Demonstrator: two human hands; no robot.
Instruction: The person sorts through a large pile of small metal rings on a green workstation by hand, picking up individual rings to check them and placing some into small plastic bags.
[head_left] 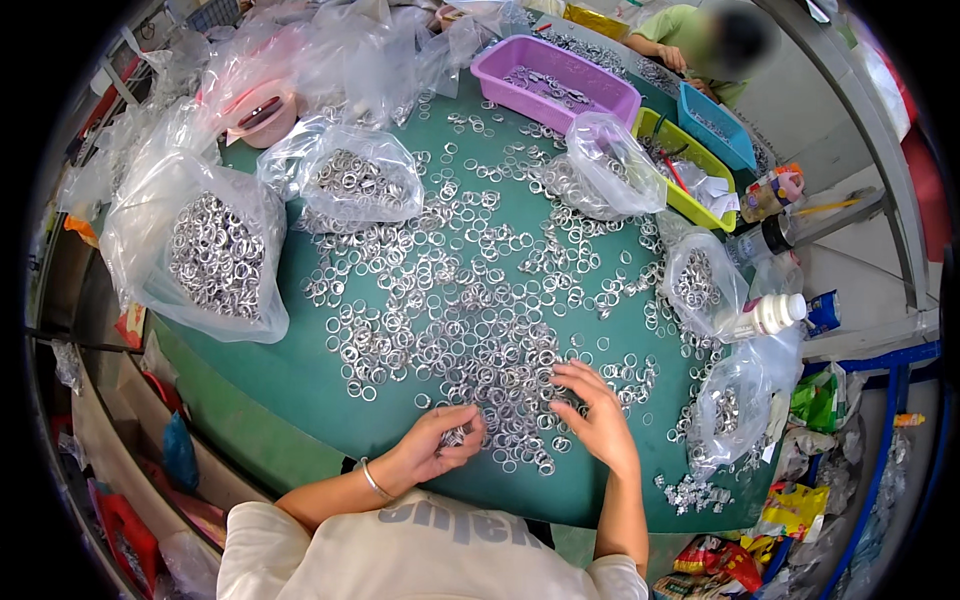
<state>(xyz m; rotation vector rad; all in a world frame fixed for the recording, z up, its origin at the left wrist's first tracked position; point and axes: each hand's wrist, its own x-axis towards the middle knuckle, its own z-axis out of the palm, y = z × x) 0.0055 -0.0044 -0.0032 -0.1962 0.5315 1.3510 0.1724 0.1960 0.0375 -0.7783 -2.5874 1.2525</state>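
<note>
Silver metal rings (490, 340) lie in a loose, spread-out heap on the green tabletop (310, 400) in front of me. At the heap's near edge, my left hand (440, 442) is curled closed around several of these rings, which show between its fingers. My right hand (592, 408) rests at the heap's right side, its fingers apart and their tips touching or just over the rings. No ring is visibly gripped in it. To the left stands an open clear plastic bag (262, 290) full of rings, and a smaller bag (400, 200) of rings sits behind the heap.
A purple basin (625, 105), a lime-green basket (725, 185) and a blue basket (740, 150) stand at the back right. More ring bags (735, 395) and a white bottle (770, 318) line the right edge. A pink bowl (275, 128) is back left. Another person (685, 35) sits across.
</note>
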